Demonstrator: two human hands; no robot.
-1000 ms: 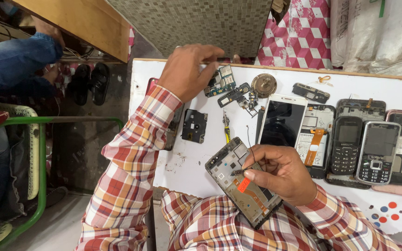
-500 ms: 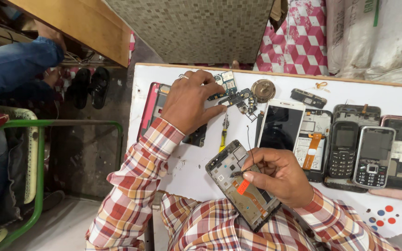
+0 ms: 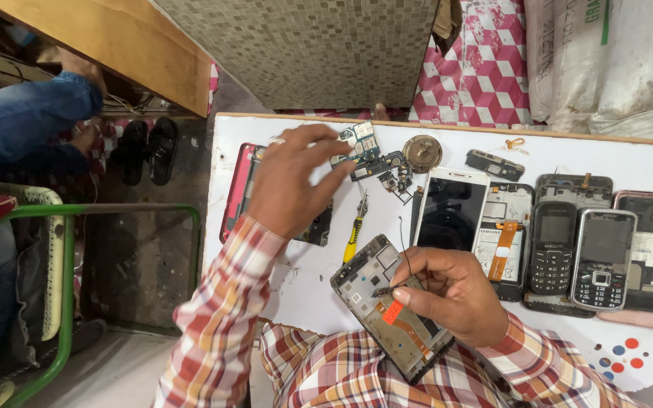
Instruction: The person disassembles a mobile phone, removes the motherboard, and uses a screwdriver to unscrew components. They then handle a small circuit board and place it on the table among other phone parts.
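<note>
Opened phone frame lies diagonal at the tabletop's near edge, gripped by the right hand; left hand hovers spread, empty, toward circuit boards farther back.

The table is white, with red and blue dots at one corner. The sleeves are checked in red, white and dark lines. The opened phone shows a grey metal frame with an orange sticker and an orange ribbon strip. The screwdriver has a yellow handle. The circuit board is blue-green. A white phone has a black screen; the two keypad phones are black and grey. The phone case at the table's edge is pink. The cloth behind the table bears pink and white cubes. The wall panel is patterned in small beige-green tiles. The sandals are black, the chair frame green.
</note>
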